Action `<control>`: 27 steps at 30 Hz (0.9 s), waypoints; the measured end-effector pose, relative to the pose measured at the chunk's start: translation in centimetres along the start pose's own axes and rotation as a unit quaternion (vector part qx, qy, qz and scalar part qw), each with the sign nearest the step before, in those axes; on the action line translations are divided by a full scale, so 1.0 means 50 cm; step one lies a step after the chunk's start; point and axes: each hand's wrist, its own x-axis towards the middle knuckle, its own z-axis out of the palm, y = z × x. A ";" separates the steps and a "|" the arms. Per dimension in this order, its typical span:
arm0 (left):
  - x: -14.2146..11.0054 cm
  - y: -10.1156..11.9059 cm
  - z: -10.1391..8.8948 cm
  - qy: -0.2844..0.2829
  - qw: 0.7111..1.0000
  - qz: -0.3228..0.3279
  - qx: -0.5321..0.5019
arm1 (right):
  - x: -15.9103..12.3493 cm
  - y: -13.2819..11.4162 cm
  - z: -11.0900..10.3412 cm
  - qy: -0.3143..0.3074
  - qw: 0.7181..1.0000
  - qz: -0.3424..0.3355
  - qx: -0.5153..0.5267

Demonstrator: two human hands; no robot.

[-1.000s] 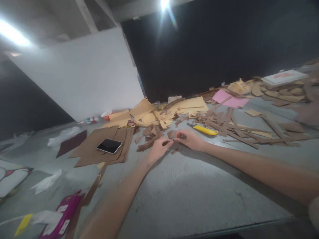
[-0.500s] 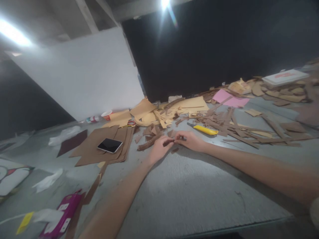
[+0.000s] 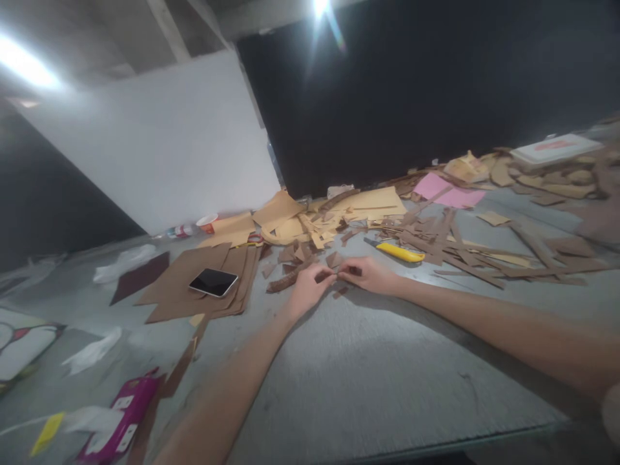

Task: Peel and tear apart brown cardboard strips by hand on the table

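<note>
My left hand and my right hand meet fingertip to fingertip over the grey table. Both are closed in a pinch. Whatever lies between the fingers is too small and blurred to name. Just below the fingertips, a small brown scrap rests on the table. Another brown scrap shows right behind the hands. A ridged, curved brown strip lies left of my left hand. Beyond my right hand is a yellow utility knife, its dark end pointing left.
A phone lies on stacked brown sheets to the left. Near the front left is a magenta power strip with a white cable. Brown strips, tan sheets and a pink sheet cover the back and right.
My hands have shifted very slightly, with the fingertips still together. The small brown scrap below them shows a little more. The other things on the table look unmoved.
</note>
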 end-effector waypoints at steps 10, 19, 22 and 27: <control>-0.006 0.010 0.016 -0.009 0.985 0.063 0.159 | 0.016 0.028 0.012 0.034 0.996 0.014 -0.087; -0.018 0.015 0.015 -0.024 0.972 0.139 0.190 | 0.016 0.030 0.014 0.037 0.991 0.037 -0.124; -0.017 0.011 0.016 -0.035 0.973 0.131 0.184 | 0.017 0.027 0.014 0.042 0.986 0.058 -0.152; -0.016 0.017 0.012 -0.066 0.971 0.117 0.200 | 0.017 0.022 0.013 0.056 0.970 0.098 -0.217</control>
